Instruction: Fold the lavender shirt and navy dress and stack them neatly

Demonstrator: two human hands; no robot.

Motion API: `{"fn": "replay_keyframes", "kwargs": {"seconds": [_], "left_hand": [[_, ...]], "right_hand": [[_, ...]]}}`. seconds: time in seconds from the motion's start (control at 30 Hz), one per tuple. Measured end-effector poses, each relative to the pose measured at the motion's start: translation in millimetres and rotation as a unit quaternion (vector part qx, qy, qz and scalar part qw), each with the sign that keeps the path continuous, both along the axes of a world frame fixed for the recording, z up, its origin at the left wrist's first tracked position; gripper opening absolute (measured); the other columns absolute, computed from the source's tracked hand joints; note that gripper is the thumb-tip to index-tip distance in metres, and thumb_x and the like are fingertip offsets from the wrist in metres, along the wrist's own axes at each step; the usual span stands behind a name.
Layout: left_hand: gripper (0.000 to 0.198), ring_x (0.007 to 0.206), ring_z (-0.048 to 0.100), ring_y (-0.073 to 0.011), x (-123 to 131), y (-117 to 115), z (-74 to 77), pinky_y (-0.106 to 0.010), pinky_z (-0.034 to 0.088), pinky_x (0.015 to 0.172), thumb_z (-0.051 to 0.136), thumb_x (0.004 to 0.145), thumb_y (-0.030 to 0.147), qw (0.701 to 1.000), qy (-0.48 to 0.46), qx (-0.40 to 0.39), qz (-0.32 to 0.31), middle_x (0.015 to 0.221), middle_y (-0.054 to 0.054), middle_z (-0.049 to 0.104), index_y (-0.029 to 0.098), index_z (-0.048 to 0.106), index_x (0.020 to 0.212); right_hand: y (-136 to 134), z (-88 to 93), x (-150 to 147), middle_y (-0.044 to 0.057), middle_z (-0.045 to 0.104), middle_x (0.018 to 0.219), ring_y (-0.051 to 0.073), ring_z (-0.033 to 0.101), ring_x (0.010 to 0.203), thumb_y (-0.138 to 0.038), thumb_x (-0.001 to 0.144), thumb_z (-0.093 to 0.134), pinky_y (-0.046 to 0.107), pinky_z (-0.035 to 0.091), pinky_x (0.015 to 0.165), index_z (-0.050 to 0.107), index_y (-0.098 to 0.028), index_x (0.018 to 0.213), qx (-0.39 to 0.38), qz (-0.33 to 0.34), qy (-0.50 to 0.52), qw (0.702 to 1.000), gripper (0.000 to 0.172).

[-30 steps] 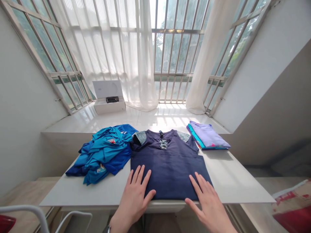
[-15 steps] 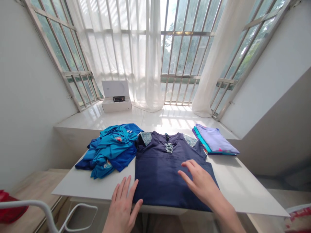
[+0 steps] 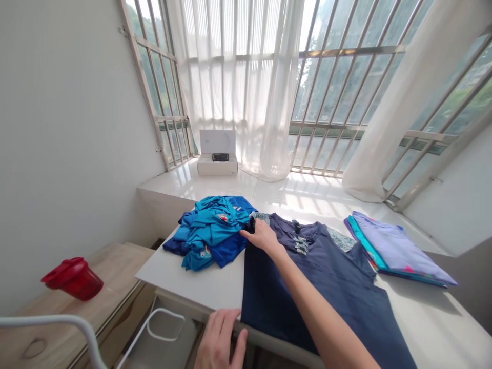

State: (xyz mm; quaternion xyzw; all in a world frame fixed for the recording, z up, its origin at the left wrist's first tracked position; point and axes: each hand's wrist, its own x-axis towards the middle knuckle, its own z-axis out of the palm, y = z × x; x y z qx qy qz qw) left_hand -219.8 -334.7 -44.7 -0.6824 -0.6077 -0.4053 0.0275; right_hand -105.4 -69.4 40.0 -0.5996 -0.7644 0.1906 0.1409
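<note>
A navy short-sleeved top (image 3: 292,287) lies spread flat on the white table, with patterned shoulder panels and small bows below the neckline. My right hand (image 3: 264,234) reaches across it to the sleeve on the left side, fingers closed around the sleeve edge; the fingertips are partly hidden. By the top's lower left corner, at the table's front edge, is my left hand (image 3: 221,335), its fingers bent a little and its thumb apart. Beside my right hand sits a crumpled pile of blue clothes (image 3: 215,233). Folded clothes (image 3: 400,246), lilac uppermost, are stacked on the right.
The white table (image 3: 184,282) meets a tiled window ledge, where an open white box (image 3: 217,166) holds a dark device. A red container (image 3: 75,278) stands on a wooden surface at left. White tubing (image 3: 57,320) curves through the lower left. Sheer curtains hang before the barred window.
My view has turned left. My right hand has moved from above the top's middle to its left sleeve and closed there. My left hand stays near the lower left corner, its fingers more bent.
</note>
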Motion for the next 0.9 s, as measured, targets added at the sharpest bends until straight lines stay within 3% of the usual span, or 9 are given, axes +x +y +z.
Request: {"fn": "replay_keyframes", "kwargs": {"seconds": [0.1, 0.2, 0.3, 0.4, 0.6, 0.73, 0.9], "left_hand": [[0.033, 0.057, 0.066, -0.0168, 5.6, -7.7, -0.4, -0.024, 0.052, 0.056, 0.046, 0.103, 0.04, 0.991, -0.071, -0.109, 0.003, 0.067, 0.002, 0.064, 0.022, 0.062, 0.125], [0.034, 0.056, 0.066, -0.0165, 10.8, -4.1, 6.7, -0.023, 0.05, 0.053, 0.047, 0.102, 0.036, 0.983, -0.091, -0.162, -0.002, 0.067, 0.002, 0.064, 0.021, 0.059, 0.13], [0.033, 0.067, 0.07, -0.0182, 13.2, 6.2, 18.6, -0.025, 0.054, 0.061, 0.046, 0.101, 0.034, 0.988, -0.071, -0.135, -0.005, 0.081, -0.003, 0.07, 0.02, 0.061, 0.127], [0.031, 0.088, 0.072, -0.0251, 13.8, 16.5, 29.9, -0.035, 0.058, 0.078, 0.05, 0.099, 0.034, 0.998, 0.008, -0.065, 0.011, 0.102, -0.011, 0.073, 0.019, 0.064, 0.123], [0.039, 0.104, 0.068, -0.0321, 20.7, 31.2, 33.9, -0.046, 0.057, 0.085, 0.062, 0.091, 0.031, 0.993, 0.118, -0.021, 0.012, 0.116, -0.013, 0.072, 0.02, 0.063, 0.129], [0.038, 0.107, 0.069, -0.0285, 30.3, 39.3, 27.6, -0.041, 0.06, 0.087, 0.055, 0.092, 0.02, 0.993, 0.099, -0.007, -0.057, 0.12, -0.012, 0.07, 0.022, 0.062, 0.129], [0.059, 0.107, 0.07, -0.0198, 48.9, 48.2, 27.4, -0.031, 0.061, 0.093, 0.035, 0.085, -0.004, 0.982, 0.013, -0.004, -0.186, 0.119, -0.01, 0.071, 0.02, 0.058, 0.134]], "right_hand": [[7.2, -8.3, -1.8, 0.02, 0.069, 0.125, 0.035, 0.064, 0.119, -0.053, 0.086, 0.066, 0.039, 0.049, 0.094, 0.064, -0.015, 0.121, 0.02, -0.017, 0.017, 0.999, 0.051], [13.2, -12.5, 1.4, 0.018, 0.073, 0.114, 0.034, 0.068, 0.109, -0.036, 0.087, 0.062, 0.039, 0.05, 0.088, 0.067, -0.017, 0.114, 0.03, -0.043, 0.039, 0.998, 0.033], [20.6, -14.1, 14.6, 0.013, 0.076, 0.105, 0.03, 0.07, 0.102, -0.026, 0.086, 0.057, 0.036, 0.049, 0.086, 0.072, -0.02, 0.102, 0.044, -0.058, 0.089, 0.993, 0.023], [29.7, -14.2, 39.0, 0.006, 0.076, 0.09, 0.023, 0.071, 0.09, -0.028, 0.085, 0.054, 0.031, 0.05, 0.083, 0.073, -0.021, 0.088, 0.055, -0.072, 0.155, 0.984, 0.02], [39.6, -25.6, 89.5, -0.001, 0.066, 0.061, 0.017, 0.064, 0.057, -0.035, 0.082, 0.05, 0.025, 0.05, 0.056, 0.069, -0.019, 0.083, 0.034, -0.137, 0.27, 0.952, 0.024], [41.3, -36.6, 105.5, -0.002, 0.063, 0.055, 0.016, 0.06, 0.049, -0.037, 0.082, 0.051, 0.024, 0.047, 0.047, 0.067, -0.019, 0.084, 0.026, -0.162, 0.308, 0.937, 0.025], [43.3, -38.2, 117.8, 0.001, 0.069, 0.067, 0.02, 0.068, 0.063, -0.039, 0.08, 0.056, 0.031, 0.056, 0.067, 0.069, -0.019, 0.094, 0.056, -0.178, 0.315, 0.931, 0.027]]}}
